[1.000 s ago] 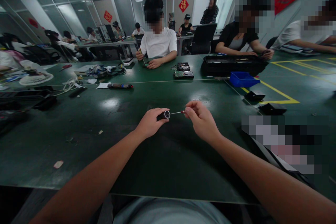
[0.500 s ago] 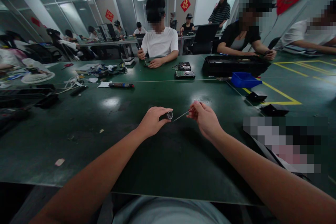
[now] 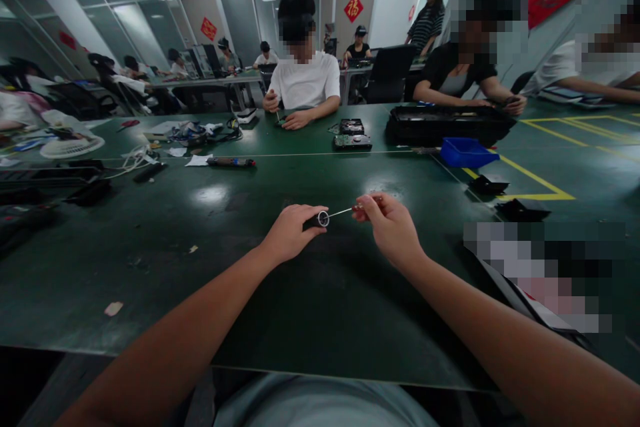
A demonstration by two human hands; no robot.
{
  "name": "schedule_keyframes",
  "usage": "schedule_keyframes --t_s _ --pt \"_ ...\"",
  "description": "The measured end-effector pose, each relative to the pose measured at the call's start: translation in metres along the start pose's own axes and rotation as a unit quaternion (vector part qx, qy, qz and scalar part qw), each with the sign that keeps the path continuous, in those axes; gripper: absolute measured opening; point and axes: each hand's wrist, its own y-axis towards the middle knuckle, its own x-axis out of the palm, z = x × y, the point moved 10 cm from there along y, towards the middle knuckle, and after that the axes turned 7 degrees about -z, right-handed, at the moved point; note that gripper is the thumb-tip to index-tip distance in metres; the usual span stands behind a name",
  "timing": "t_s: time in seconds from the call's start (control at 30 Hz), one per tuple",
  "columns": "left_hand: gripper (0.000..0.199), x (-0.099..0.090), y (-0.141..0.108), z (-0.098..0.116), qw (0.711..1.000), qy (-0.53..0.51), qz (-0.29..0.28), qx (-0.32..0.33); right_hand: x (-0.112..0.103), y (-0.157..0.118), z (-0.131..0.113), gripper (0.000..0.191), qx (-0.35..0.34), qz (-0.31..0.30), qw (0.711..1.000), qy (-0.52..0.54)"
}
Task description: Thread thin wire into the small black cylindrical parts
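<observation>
My left hand (image 3: 293, 232) is closed around a small dark cylinder (image 3: 323, 219), its round open end with a pale metallic rim turned to the right. Between the thumb and fingers of my right hand (image 3: 393, 223) is a slim tool that looks like a screwdriver (image 3: 340, 213); my fingers cover most of its handle. The thin metal shaft points left, and its tip reaches the mouth of the cylinder. How deep the tip sits inside I cannot tell. Both hands are just above the green tabletop (image 3: 320, 307).
A dark pen-shaped tool (image 3: 233, 162) lies beyond my left hand. Opened drive-like devices (image 3: 353, 141), a long black housing (image 3: 450, 123) and a blue scoop tray (image 3: 469, 153) are farther off. Black plastic pieces (image 3: 523, 210) lie at right. A person (image 3: 305, 83) works opposite.
The screwdriver has swung up and moved left, from below the cylinder's rim to its open end. My right hand shifted slightly left; my left hand stayed nearly still.
</observation>
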Motion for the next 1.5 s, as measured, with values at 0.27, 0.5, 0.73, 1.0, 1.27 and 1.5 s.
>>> schedule_keyframes --t_s 0.27,0.5,0.73,1.0,1.27,1.5 --pt "0.040 -0.001 0.000 -0.002 1.000 -0.006 0.006 -0.002 -0.001 -0.004 -0.016 0.029 -0.026 -0.012 0.994 -0.108" --pt "0.040 -0.002 -0.001 -0.003 1.000 -0.007 0.009 -0.002 0.008 -0.005 -0.020 0.017 -0.053 -0.053 0.993 -0.093" --pt "0.038 -0.001 -0.001 -0.004 1.000 -0.008 0.010 -0.003 0.009 -0.004 -0.015 0.034 -0.012 -0.061 0.990 -0.125" --pt "0.038 -0.002 -0.001 -0.002 1.000 -0.008 0.011 0.002 0.015 -0.008 -0.022 0.023 -0.046 -0.080 0.987 -0.132" --pt "0.038 -0.002 0.000 -0.005 1.000 -0.018 0.013 -0.004 0.008 -0.006 -0.012 0.022 -0.037 -0.040 0.997 -0.060" --pt "0.041 -0.007 -0.002 0.000 0.999 -0.035 0.030 0.011 0.008 0.006 0.015 0.031 0.029 -0.021 0.987 0.159"
